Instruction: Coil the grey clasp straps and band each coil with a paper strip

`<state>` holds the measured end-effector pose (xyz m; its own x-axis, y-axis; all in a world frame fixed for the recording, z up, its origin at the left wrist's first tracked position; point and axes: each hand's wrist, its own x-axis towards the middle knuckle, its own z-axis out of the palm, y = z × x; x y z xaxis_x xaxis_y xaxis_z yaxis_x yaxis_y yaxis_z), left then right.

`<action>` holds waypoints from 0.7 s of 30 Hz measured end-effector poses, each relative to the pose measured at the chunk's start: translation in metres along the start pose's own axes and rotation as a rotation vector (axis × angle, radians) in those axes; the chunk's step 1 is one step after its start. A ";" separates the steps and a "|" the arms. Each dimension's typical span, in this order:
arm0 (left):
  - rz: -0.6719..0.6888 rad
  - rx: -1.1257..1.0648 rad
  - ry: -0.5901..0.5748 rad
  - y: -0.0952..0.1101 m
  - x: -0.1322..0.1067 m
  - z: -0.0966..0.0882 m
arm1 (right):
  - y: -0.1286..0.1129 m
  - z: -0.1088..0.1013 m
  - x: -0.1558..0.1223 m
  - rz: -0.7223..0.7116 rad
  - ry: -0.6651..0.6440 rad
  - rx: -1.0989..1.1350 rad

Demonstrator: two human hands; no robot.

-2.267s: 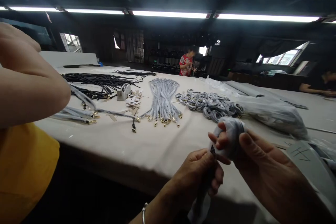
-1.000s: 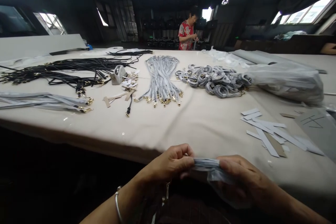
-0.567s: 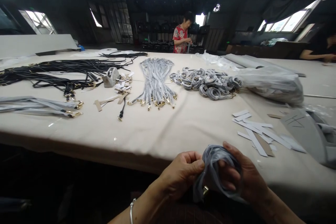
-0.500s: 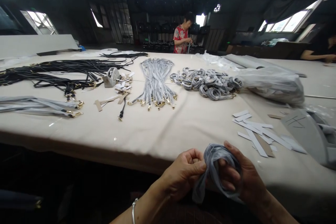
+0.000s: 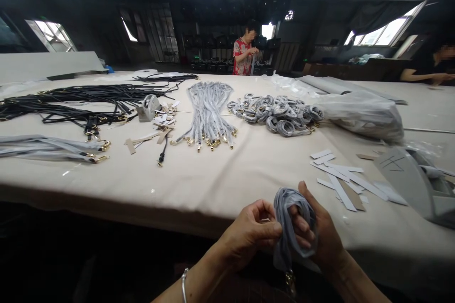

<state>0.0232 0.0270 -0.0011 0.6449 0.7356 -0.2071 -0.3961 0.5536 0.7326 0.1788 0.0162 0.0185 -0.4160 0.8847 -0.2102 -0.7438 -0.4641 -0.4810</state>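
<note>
A grey strap (image 5: 287,227) is wound in loops around the fingers of my right hand (image 5: 318,234), just in front of the table's near edge. Its free end hangs down to a gold clasp (image 5: 290,282). My left hand (image 5: 249,232) pinches the strap beside the coil, thumb against fingers. Both hands are closed on the strap. A silver bangle (image 5: 184,285) sits on my left wrist.
The beige table (image 5: 220,180) carries a pile of coiled grey straps (image 5: 277,113), a bundle of straight grey straps (image 5: 209,116), black straps (image 5: 81,99), more grey straps (image 5: 50,147), white paper strips (image 5: 341,175), a plastic bag (image 5: 362,116). A person in red (image 5: 243,54) stands behind.
The strap was stretched flat between my hands a second ago. It is now looped around my right fingers, and its clasp end has dropped below the coil.
</note>
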 end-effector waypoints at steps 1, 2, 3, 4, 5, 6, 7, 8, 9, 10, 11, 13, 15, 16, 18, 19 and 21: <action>0.009 0.012 0.002 0.001 0.000 0.000 | 0.000 0.001 0.000 -0.004 0.012 -0.002; 0.018 0.023 -0.001 0.001 0.000 0.001 | 0.001 0.002 0.001 -0.007 0.023 -0.007; 0.028 0.033 -0.008 0.002 0.000 0.001 | 0.001 0.003 0.001 -0.011 0.033 -0.014; 0.040 0.039 -0.016 0.003 0.000 0.001 | 0.001 0.004 0.001 -0.013 0.042 -0.021; 0.052 0.039 -0.026 0.004 0.000 0.002 | 0.000 0.004 0.001 -0.013 0.048 -0.028; 0.064 0.031 -0.043 0.005 0.000 0.002 | 0.000 0.005 0.002 -0.010 0.052 -0.032; 0.075 0.014 -0.066 0.005 0.000 0.003 | 0.000 0.005 0.002 -0.002 0.051 -0.033; 0.085 -0.011 -0.098 0.006 0.000 0.005 | -0.001 0.004 0.002 0.007 0.048 -0.030; 0.096 -0.043 -0.134 0.006 0.000 0.007 | 0.000 0.004 0.003 0.019 0.044 -0.026; 0.107 -0.074 -0.170 0.007 -0.001 0.009 | 0.000 0.003 0.003 0.032 0.043 -0.020; 0.114 -0.102 -0.202 0.007 -0.001 0.011 | 0.002 0.002 0.004 0.043 0.045 -0.014; 0.124 -0.136 -0.240 0.006 -0.001 0.015 | 0.005 0.000 0.005 0.050 0.043 -0.007; 0.118 -0.140 -0.268 0.004 0.000 0.016 | 0.009 -0.003 0.006 0.042 0.023 -0.019; 0.105 -0.129 -0.287 0.003 0.002 0.014 | 0.010 -0.004 0.007 0.034 0.010 -0.034; 0.080 -0.088 -0.315 -0.001 0.008 0.008 | 0.009 -0.005 0.010 0.014 -0.022 -0.111; 0.083 -0.060 -0.305 -0.001 0.011 0.003 | 0.007 -0.003 0.012 0.002 -0.037 -0.192; 0.113 0.006 -0.233 0.001 0.012 -0.009 | 0.004 0.004 0.016 -0.017 -0.077 -0.380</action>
<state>0.0250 0.0397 -0.0087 0.7305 0.6823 0.0304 -0.4705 0.4705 0.7464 0.1667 0.0282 0.0164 -0.4544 0.8795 -0.1415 -0.5100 -0.3871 -0.7681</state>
